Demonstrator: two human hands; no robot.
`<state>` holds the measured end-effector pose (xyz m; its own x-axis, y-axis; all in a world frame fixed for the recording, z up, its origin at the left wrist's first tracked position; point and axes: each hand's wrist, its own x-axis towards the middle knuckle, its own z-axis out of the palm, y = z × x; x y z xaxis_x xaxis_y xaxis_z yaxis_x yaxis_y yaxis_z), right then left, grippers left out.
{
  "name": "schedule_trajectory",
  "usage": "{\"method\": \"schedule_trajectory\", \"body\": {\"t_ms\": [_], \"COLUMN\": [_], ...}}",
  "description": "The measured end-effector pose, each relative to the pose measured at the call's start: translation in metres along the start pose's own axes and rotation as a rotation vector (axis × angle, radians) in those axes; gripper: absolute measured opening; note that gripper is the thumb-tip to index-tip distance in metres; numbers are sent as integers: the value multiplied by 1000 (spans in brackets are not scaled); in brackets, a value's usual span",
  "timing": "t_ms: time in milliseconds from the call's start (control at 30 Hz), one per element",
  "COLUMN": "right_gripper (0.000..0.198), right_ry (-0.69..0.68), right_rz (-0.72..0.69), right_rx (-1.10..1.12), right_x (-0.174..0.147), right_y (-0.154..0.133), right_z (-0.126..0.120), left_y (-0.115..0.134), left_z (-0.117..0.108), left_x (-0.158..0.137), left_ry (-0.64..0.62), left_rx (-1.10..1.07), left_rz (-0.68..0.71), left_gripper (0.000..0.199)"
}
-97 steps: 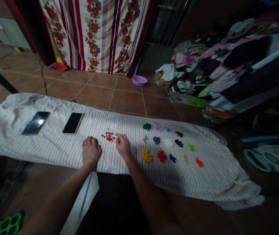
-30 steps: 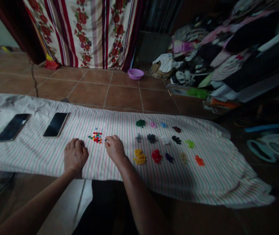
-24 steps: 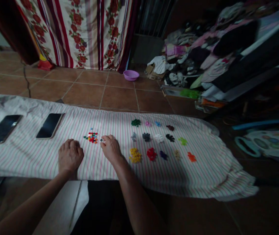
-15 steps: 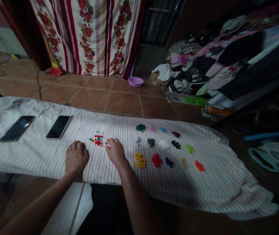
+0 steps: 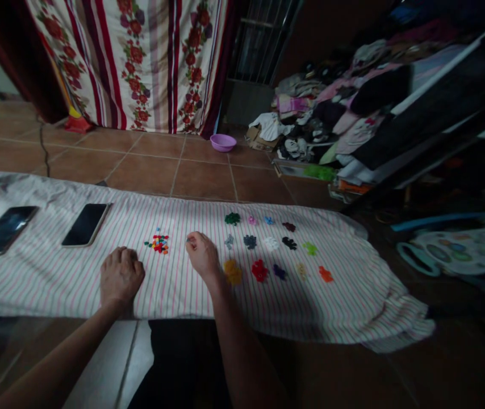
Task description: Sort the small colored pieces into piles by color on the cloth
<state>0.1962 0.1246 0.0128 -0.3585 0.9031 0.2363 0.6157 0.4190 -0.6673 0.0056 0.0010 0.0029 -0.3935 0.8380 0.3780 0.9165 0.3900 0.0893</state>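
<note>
My left hand (image 5: 122,276) rests palm down on the striped cloth (image 5: 174,289), its fingers curled under and nothing seen in them. Just beyond it lies a mixed pile of tiny coloured pieces (image 5: 159,244), mostly red, orange and green, with a light blue one apart. My right hand (image 5: 202,254) is to the right of this pile. Its thumb and fingers pinch a small dark piece (image 5: 189,240), mostly hidden. Right of that hand are sorted heaps, among them yellow pieces (image 5: 233,272), red pieces (image 5: 259,271), dark green pieces (image 5: 232,218) and grey pieces (image 5: 229,242).
Two phones, a nearer-centre one (image 5: 84,225) and one at far left (image 5: 4,230), lie on the cloth. More heaps, such as orange pieces (image 5: 325,274), continue rightward. Beyond are a purple basin (image 5: 223,142), a floral curtain (image 5: 153,68) and piled clothes (image 5: 323,108).
The view has swung right, so things sit further left. My right hand has drawn away from the mixed pile, and the small dark piece is now between its fingertips. My left hand stays put.
</note>
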Motion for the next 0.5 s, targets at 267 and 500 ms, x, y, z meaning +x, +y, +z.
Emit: {"method": "schedule_trajectory", "body": {"t_ms": [267,500], "right_gripper": [23,29], "right_ry": [449,481], "right_rz": [233,335], "right_rx": [57,-79], "right_x": [-8,-31], "right_y": [94,132], "right_z": [-84,-120], "left_y": [0,-3], "left_z": [-3,0], "left_x": [0,0], "left_ry": [-34,-40], "left_rx": [-4,-43], "left_rz": [1,1], "left_gripper": [25,24]}}
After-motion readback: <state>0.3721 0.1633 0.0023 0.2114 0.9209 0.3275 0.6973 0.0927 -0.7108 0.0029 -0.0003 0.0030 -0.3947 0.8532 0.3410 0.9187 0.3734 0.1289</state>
